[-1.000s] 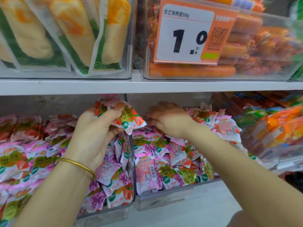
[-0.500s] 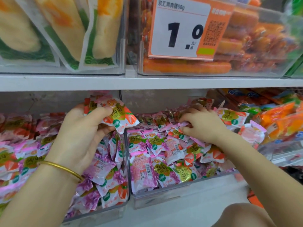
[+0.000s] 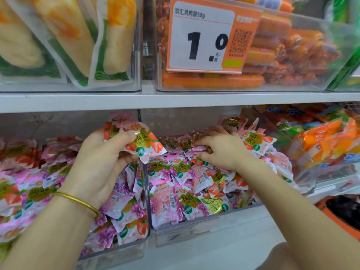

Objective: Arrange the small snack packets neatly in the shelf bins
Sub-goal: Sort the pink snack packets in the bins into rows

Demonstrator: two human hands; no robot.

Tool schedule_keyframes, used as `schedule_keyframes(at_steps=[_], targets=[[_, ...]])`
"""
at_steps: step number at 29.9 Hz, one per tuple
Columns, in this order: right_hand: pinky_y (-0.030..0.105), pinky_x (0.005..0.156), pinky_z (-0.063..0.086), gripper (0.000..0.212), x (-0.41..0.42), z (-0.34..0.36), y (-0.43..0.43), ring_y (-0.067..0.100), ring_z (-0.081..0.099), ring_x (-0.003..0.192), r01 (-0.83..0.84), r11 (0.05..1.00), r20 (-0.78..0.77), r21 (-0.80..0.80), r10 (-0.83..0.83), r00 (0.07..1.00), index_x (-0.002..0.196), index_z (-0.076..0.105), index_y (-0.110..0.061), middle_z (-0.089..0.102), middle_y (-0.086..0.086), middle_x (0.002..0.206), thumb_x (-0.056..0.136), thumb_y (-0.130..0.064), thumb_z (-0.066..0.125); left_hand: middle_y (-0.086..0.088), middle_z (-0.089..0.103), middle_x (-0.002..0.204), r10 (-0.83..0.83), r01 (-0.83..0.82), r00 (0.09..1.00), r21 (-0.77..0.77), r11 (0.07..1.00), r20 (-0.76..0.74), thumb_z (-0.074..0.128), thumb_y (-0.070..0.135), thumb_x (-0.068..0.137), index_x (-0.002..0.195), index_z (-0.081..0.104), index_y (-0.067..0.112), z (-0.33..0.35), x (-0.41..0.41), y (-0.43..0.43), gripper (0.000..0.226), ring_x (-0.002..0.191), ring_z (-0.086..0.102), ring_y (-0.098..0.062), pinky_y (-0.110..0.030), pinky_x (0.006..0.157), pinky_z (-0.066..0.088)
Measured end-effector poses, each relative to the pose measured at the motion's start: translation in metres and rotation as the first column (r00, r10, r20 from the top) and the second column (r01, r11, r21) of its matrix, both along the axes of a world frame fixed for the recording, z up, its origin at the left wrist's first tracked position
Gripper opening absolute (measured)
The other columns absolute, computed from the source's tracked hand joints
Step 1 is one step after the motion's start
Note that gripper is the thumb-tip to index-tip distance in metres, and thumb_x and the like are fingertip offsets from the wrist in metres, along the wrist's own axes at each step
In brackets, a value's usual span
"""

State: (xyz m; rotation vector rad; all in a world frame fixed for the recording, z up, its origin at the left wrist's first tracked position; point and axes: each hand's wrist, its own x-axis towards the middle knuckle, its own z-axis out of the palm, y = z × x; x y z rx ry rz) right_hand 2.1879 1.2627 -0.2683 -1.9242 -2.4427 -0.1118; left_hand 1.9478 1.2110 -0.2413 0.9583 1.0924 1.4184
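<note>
White shelf board [image 3: 175, 100] overhead, price tag [image 3: 204, 36] above it. I see left hand [image 3: 97, 166], gold bangle [image 3: 78, 201] at wrist, gripping packet handful [image 3: 144, 143] over bin divider [image 3: 145, 184]. Right hand [image 3: 224, 151] palm-down in middle bin [image 3: 185, 230], fingers curled, pinching heaped packets [image 3: 194, 172].

The upper shelf board [image 3: 175, 101] carries two clear bins: a corn-cob bin [image 3: 137, 75] left, a sausage bin [image 3: 243, 90] right. On the lower shelf [image 3: 253, 228] stand clear bins [image 3: 185, 233] heaped with small pink snack packets [image 3: 192, 203] — beside a bin of orange packets [image 3: 321, 182].

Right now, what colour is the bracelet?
The bracelet is gold; the head view shows it best.
</note>
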Motion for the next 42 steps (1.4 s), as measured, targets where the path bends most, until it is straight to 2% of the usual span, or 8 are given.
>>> schedule_keyframes(at_steps=[6, 12, 18, 22, 28, 31, 37, 42], targets=[[0.05, 0.113, 0.019, 0.031, -0.01, 0.011, 0.001, 0.02, 0.032, 0.134, 0.016, 1.0, 0.02, 0.0, -0.016, 1.0, 0.117, 0.062, -0.039, 0.051, -0.009, 0.134, 0.089, -0.043, 0.05, -0.013, 0.071, 0.096, -0.029, 0.029, 0.999, 0.005, 1.0, -0.023, 0.051, 0.004, 0.089, 0.099, 0.065, 0.001, -0.002, 0.0, 0.002, 0.017, 0.086, 0.066, -0.022, -0.032, 0.076, 0.056], [0.047, 0.111, 0.023, 0.055, -0.019, 0.002, -0.001, 0.026, 0.032, 0.134, 0.081, 0.996, 0.114, -0.026, -0.078, 0.99, 0.128, 0.054, -0.025, 0.049, 0.0, 0.137, 0.081, -0.055, 0.058, -0.015, 0.069, 0.096, -0.029, 0.029, 0.999, 0.0, 1.0, -0.017, 0.052, 0.005, 0.09, 0.106, 0.062, -0.003, -0.004, -0.001, 0.003, 0.021, 0.082, 0.066, -0.021, -0.03, 0.072, 0.055], [0.044, 0.107, 0.028, 0.025, -0.024, -0.001, -0.003, 0.026, 0.043, 0.12, 0.057, 0.997, 0.093, 0.06, -0.062, 0.994, 0.103, 0.068, -0.024, 0.058, 0.0, 0.119, 0.084, -0.038, 0.061, 0.001, 0.066, 0.057, -0.021, 0.021, 1.0, -0.001, 1.0, 0.008, 0.052, 0.003, 0.089, 0.067, 0.058, 0.011, -0.002, -0.002, -0.004, 0.024, 0.059, 0.064, -0.009, -0.02, 0.054, 0.053], [0.048, 0.112, 0.023, 0.022, -0.028, -0.003, -0.002, 0.027, 0.043, 0.123, 0.012, 0.998, 0.073, 0.066, -0.017, 0.997, 0.091, 0.065, -0.017, 0.06, 0.002, 0.117, 0.083, -0.034, 0.054, 0.003, 0.064, 0.053, 0.001, -0.001, 1.0, -0.007, 1.0, 0.03, 0.053, 0.002, 0.088, 0.066, 0.051, 0.012, -0.001, -0.001, -0.008, 0.024, 0.052, 0.063, -0.007, -0.018, 0.046, 0.049], [0.055, 0.111, 0.021, 0.047, -0.033, -0.004, 0.005, 0.031, 0.034, 0.132, 0.003, 0.998, 0.118, -0.068, 0.005, 0.993, 0.135, 0.042, -0.023, 0.045, 0.007, 0.14, 0.091, -0.038, 0.047, 0.002, 0.064, 0.054, 0.003, -0.003, 0.999, -0.01, 1.0, 0.052, 0.054, 0.002, 0.088, 0.067, 0.05, 0.011, -0.001, -0.005, -0.01, 0.022, 0.055, 0.063, -0.01, -0.02, 0.05, 0.051], [0.054, 0.109, 0.024, 0.051, -0.036, -0.003, 0.007, 0.032, 0.033, 0.128, 0.003, 0.997, 0.234, -0.073, 0.014, 0.972, 0.132, 0.05, -0.027, 0.042, 0.008, 0.138, 0.084, -0.045, 0.053, 0.0, 0.066, 0.057, 0.007, -0.006, 0.999, -0.017, 1.0, 0.044, 0.055, 0.004, 0.087, 0.068, 0.052, 0.01, -0.001, -0.007, -0.011, 0.02, 0.058, 0.065, -0.011, -0.023, 0.058, 0.053], [0.054, 0.111, 0.021, 0.031, -0.034, 0.002, 0.008, 0.027, 0.029, 0.134, 0.005, 0.984, 0.13, -0.176, 0.018, 0.991, 0.105, 0.053, -0.027, 0.051, -0.002, 0.13, 0.078, -0.04, 0.061, 0.0, 0.068, 0.06, 0.011, -0.008, 0.997, -0.032, 0.999, 0.071, 0.055, 0.004, 0.087, 0.07, 0.054, 0.011, 0.002, -0.011, -0.014, 0.019, 0.062, 0.067, -0.012, -0.034, 0.076, 0.051], [0.053, 0.109, 0.023, 0.056, -0.031, 0.005, 0.011, 0.028, 0.025, 0.135, 0.025, 0.975, 0.166, -0.219, 0.012, 0.986, 0.132, 0.048, -0.032, 0.037, 0.001, 0.144, 0.078, -0.042, 0.061, 0.001, 0.068, 0.061, 0.003, 0.0, 0.997, -0.038, 0.999, 0.071, 0.055, 0.003, 0.088, 0.073, 0.056, 0.012, 0.004, -0.013, -0.017, 0.017, 0.061, 0.067, -0.01, -0.032, 0.073, 0.051]])
